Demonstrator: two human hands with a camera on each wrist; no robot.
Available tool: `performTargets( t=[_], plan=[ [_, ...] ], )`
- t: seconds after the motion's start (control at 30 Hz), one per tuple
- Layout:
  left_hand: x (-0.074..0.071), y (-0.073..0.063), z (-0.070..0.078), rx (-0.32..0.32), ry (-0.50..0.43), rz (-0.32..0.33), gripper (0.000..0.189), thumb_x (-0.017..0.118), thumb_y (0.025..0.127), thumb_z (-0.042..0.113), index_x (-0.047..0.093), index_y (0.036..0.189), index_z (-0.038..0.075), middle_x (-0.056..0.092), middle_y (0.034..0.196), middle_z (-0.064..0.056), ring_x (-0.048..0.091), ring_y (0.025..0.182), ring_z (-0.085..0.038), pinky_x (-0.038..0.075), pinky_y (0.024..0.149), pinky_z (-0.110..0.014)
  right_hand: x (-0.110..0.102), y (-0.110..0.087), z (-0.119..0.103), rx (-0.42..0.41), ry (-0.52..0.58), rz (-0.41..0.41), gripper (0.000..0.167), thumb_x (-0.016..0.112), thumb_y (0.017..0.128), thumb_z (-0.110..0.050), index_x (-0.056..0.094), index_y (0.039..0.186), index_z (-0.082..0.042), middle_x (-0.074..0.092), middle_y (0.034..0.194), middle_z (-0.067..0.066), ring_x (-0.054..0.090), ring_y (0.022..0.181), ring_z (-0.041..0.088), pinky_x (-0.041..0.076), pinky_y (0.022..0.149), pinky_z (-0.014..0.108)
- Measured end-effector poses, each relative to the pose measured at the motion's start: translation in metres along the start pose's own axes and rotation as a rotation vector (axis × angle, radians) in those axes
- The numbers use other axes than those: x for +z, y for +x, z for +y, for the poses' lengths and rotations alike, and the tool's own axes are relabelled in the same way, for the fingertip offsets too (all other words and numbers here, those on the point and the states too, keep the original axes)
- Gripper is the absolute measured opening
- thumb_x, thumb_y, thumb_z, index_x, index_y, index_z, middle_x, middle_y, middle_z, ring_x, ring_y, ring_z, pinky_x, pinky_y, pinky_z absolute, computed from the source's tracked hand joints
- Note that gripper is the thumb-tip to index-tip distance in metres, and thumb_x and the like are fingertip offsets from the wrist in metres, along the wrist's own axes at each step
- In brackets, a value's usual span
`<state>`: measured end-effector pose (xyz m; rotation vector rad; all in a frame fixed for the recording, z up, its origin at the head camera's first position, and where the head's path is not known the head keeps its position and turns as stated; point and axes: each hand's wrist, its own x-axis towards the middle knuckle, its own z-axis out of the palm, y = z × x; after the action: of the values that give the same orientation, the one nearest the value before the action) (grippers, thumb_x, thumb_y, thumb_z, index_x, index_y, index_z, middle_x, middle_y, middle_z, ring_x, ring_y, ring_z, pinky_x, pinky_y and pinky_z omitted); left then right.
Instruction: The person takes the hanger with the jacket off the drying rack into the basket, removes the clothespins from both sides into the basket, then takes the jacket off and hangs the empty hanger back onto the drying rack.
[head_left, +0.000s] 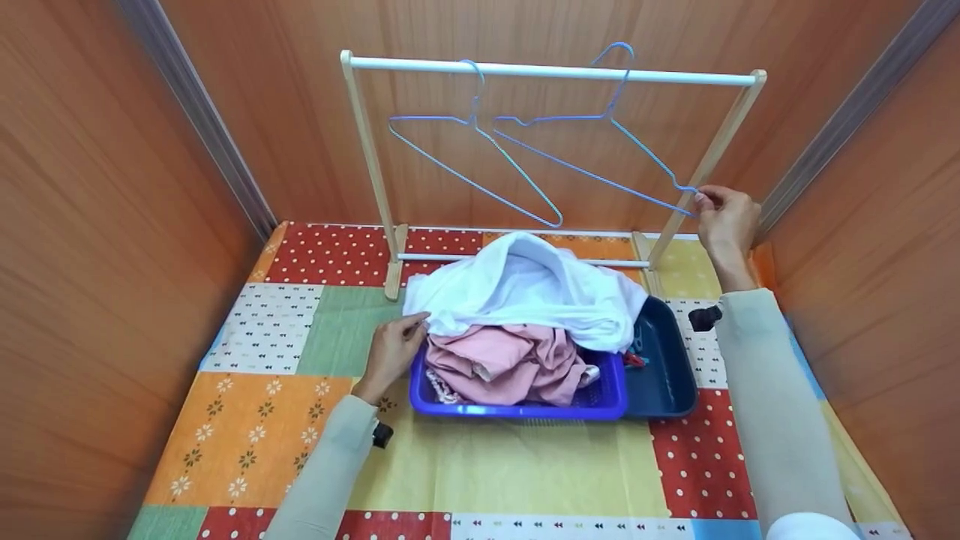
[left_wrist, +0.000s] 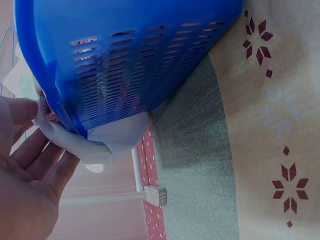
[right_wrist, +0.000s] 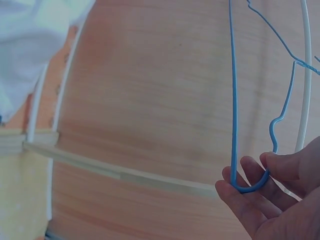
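My right hand [head_left: 729,219] pinches the lower right corner of a blue wire hanger [head_left: 592,174], whose hook is at the white rail. In the right wrist view the thumb and fingers close round the bent end of the wire. A second wire hanger [head_left: 480,180] hangs to its left. My left hand [head_left: 394,351] holds the edge of a white garment [head_left: 457,289] between thumb and fingers at the left rim of a blue basket [head_left: 517,412]. The garment lies bunched across the back of the basket, over a pink garment [head_left: 502,360].
Behind the basket stands a small clothes rack with a white top rail [head_left: 540,73] and wooden legs. A dark tray [head_left: 667,360] with clothes pegs [head_left: 636,360] sits at the basket's right. Wood-grain panels [head_left: 97,225] enclose the patchwork cloth [head_left: 262,420] on three sides.
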<state>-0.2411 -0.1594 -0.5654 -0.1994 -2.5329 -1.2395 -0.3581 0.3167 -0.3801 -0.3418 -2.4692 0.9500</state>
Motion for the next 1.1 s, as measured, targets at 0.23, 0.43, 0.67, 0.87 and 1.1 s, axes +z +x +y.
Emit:
performTargets(
  t=[0.23, 0.43, 0.67, 0.87, 1.1],
  plan=[
    [0.000, -0.001, -0.001, -0.004, -0.005, -0.005, 0.021, 0.066, 0.093, 0.014, 0.075, 0.112, 0.008, 0.074, 0.082, -0.008, 0.051, 0.065, -0.011, 0.051, 0.067, -0.033, 0.005, 0.003, 0.000, 0.022, -0.034, -0.025, 0.028, 0.056, 0.100, -0.024, 0.072, 0.119, -0.011, 0.074, 0.109, 0.015, 0.068, 0.097, 0.027, 0.052, 0.086, 0.037],
    [0.001, 0.000, -0.001, 0.006, 0.003, 0.000, 0.021, 0.066, 0.093, 0.013, 0.075, 0.112, 0.008, 0.073, 0.080, -0.008, 0.051, 0.064, -0.011, 0.051, 0.067, -0.034, 0.010, 0.003, 0.004, 0.019, -0.030, -0.034, 0.028, 0.056, 0.100, -0.022, 0.072, 0.118, -0.009, 0.074, 0.108, 0.016, 0.069, 0.098, 0.030, 0.053, 0.091, 0.042],
    [0.001, 0.000, 0.000, 0.022, 0.018, 0.010, 0.022, 0.067, 0.092, 0.013, 0.075, 0.112, 0.007, 0.073, 0.080, -0.008, 0.052, 0.067, -0.013, 0.053, 0.072, -0.040, 0.014, 0.001, 0.013, -0.018, -0.035, -0.024, 0.025, 0.059, 0.097, -0.018, 0.074, 0.114, -0.008, 0.074, 0.108, 0.017, 0.067, 0.105, 0.034, 0.048, 0.092, 0.047],
    [0.001, 0.000, -0.001, -0.001, 0.012, -0.004, 0.022, 0.066, 0.094, 0.014, 0.075, 0.113, 0.008, 0.072, 0.080, -0.008, 0.051, 0.066, -0.014, 0.051, 0.071, -0.037, 0.014, 0.001, 0.014, -0.003, -0.034, -0.062, 0.027, 0.057, 0.098, -0.019, 0.072, 0.117, -0.008, 0.073, 0.108, 0.018, 0.066, 0.102, 0.031, 0.048, 0.087, 0.041],
    [0.000, -0.001, 0.000, -0.003, 0.002, -0.002, 0.022, 0.066, 0.093, 0.013, 0.075, 0.113, 0.009, 0.067, 0.072, -0.005, 0.048, 0.063, -0.011, 0.048, 0.066, -0.032, 0.013, -0.001, 0.018, 0.018, -0.032, -0.167, 0.032, 0.054, 0.100, -0.026, 0.068, 0.124, -0.009, 0.070, 0.115, 0.018, 0.066, 0.104, 0.031, 0.047, 0.078, 0.031]
  ],
)
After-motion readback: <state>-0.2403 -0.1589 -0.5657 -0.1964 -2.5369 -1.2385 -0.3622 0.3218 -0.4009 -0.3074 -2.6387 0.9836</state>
